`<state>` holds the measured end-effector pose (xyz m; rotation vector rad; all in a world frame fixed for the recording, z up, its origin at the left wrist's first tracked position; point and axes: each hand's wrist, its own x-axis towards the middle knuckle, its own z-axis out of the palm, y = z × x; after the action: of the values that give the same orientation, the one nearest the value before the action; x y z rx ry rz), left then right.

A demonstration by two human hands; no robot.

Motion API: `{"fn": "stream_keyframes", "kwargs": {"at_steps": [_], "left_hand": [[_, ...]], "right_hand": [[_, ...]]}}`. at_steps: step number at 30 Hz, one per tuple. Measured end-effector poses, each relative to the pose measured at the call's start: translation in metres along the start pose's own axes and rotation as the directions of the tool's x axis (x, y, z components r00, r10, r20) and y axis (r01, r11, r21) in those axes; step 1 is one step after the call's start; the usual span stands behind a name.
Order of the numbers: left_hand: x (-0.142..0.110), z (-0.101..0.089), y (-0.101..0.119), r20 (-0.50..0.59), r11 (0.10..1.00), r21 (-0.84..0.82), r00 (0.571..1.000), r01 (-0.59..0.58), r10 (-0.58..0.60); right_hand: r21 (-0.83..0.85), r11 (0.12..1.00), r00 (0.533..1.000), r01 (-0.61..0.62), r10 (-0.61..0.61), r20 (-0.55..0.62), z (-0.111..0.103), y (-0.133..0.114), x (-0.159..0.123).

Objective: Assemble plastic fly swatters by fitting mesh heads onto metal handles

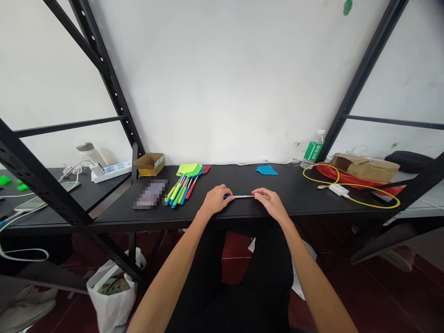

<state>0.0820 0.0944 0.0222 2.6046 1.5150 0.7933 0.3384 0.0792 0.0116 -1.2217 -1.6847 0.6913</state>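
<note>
My left hand (218, 200) is closed around the blue grip end of a thin metal fly swatter handle (244, 196), near the front edge of the table. My right hand (269, 202) pinches the other end of the metal rod, so it lies level between both hands. Beyond the right hand, a loose blue fly swatter head (267, 170) rests flat on the tabletop. To the left of my hands lies a fanned bunch of fly swatters (183, 185) with green, blue and red heads and metal stems.
On the black table (118, 213) are a small open cardboard box (150, 165) and a blurred flat item (151, 194) at left. A green-labelled bottle (313, 150), yellow cable (373, 186) and brown paper package (366, 167) stand right. Black metal posts (114, 85) frame both sides.
</note>
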Motion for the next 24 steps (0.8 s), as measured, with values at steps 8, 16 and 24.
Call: {"fn": "stream_keyframes", "kwargs": {"at_steps": [8,16,24], "left_hand": [[-0.0004,0.0003,0.0032,-0.065,0.998,0.005,0.996,0.065,-0.064],[-0.0015,-0.0034,0.007,-0.036,1.0,0.008,0.999,0.004,-0.004],[0.0004,-0.0013,0.0037,-0.018,0.998,0.055,1.0,-0.01,0.011]], "right_hand": [[-0.008,1.0,0.999,0.018,-0.018,-0.026,0.0004,0.0002,-0.0002],[0.005,1.0,1.0,0.018,-0.018,-0.014,0.0023,0.0053,0.0023],[-0.055,0.997,0.998,0.05,-0.048,0.032,0.002,0.0061,0.002]]}}
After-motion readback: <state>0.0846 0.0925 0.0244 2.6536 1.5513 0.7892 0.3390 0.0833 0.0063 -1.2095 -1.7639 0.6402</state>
